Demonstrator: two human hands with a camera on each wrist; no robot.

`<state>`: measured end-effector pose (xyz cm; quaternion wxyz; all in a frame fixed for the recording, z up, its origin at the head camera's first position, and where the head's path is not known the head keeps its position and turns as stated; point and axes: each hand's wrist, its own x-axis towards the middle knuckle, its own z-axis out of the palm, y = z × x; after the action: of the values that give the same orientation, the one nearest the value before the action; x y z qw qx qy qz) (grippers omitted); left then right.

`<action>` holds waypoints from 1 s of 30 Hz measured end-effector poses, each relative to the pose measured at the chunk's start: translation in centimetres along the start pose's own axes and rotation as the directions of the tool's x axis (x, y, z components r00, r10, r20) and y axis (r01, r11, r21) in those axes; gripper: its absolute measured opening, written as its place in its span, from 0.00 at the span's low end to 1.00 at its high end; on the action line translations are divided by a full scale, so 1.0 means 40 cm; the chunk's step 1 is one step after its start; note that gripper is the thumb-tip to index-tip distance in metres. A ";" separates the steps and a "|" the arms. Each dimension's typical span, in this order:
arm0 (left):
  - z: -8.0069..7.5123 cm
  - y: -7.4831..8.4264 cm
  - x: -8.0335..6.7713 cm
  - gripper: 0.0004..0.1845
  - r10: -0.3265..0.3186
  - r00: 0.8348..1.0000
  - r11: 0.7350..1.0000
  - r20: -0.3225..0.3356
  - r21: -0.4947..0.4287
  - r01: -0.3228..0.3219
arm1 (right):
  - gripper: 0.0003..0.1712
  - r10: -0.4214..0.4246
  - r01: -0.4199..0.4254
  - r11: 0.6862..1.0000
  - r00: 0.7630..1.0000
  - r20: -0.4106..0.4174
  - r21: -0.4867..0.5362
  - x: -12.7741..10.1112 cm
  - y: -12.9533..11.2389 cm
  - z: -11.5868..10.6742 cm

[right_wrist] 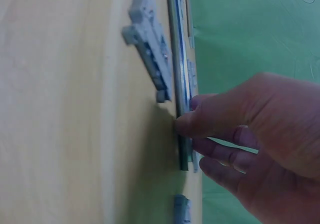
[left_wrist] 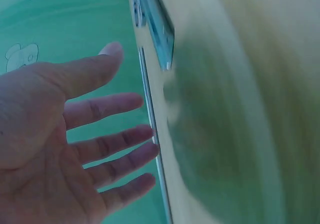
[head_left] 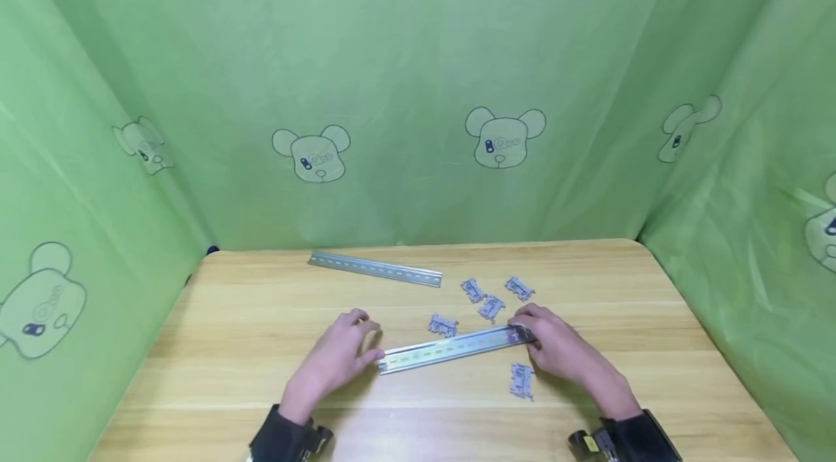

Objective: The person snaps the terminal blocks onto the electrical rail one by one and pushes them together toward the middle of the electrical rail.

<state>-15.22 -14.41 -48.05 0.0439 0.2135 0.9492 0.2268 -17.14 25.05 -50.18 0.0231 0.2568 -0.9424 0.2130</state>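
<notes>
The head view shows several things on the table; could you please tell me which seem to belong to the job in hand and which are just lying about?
Seemingly in the job, judging by the hands:
near metal rail, right end gripped by the right hand, left end beside the left hand

Seemingly lying about, not held:
far metal rail
five gray pieces, loose

Head view above both hands (head_left: 336,355)

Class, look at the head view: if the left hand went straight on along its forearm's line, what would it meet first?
The left hand would probably meet the far metal rail, though depth is unclear and it might pass above.
</notes>
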 end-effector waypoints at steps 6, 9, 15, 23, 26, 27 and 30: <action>0.046 0.028 0.017 0.22 0.062 0.998 0.998 0.032 -0.030 -0.061 | 0.28 -0.010 0.010 1.000 1.000 -0.009 0.009 0.001 0.001 0.013; 0.060 0.039 0.025 0.20 0.082 0.996 0.996 0.029 -0.027 -0.081 | 0.28 -0.011 0.012 1.000 1.000 -0.007 0.013 0.002 0.000 0.017; 0.078 0.036 0.035 0.18 0.086 0.995 0.995 0.042 -0.050 -0.083 | 0.27 0.000 0.000 0.999 1.000 0.006 0.042 0.003 -0.005 0.018; 0.070 -0.002 0.035 0.19 0.092 0.994 0.993 0.053 -0.080 -0.088 | 0.23 -0.003 0.000 0.998 0.998 0.056 0.071 0.017 -0.029 0.016; 0.059 -0.017 0.029 0.18 0.094 0.994 0.992 0.059 -0.089 -0.088 | 0.22 0.009 -0.015 0.997 0.997 0.082 0.073 0.022 -0.047 0.019; 0.054 -0.022 0.026 0.18 0.096 0.994 0.992 0.060 -0.091 -0.090 | 0.22 0.015 -0.022 0.997 0.996 0.092 0.077 0.024 -0.055 0.020; 0.040 -0.041 0.017 0.17 0.089 0.994 0.992 0.055 -0.092 -0.084 | 0.21 0.016 -0.026 0.996 0.993 0.115 0.081 0.034 -0.081 0.025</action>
<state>-16.16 -14.78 -50.21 0.0718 0.2590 0.9262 0.2644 -16.68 21.48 -49.62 -0.0436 0.2594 -0.9353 0.2368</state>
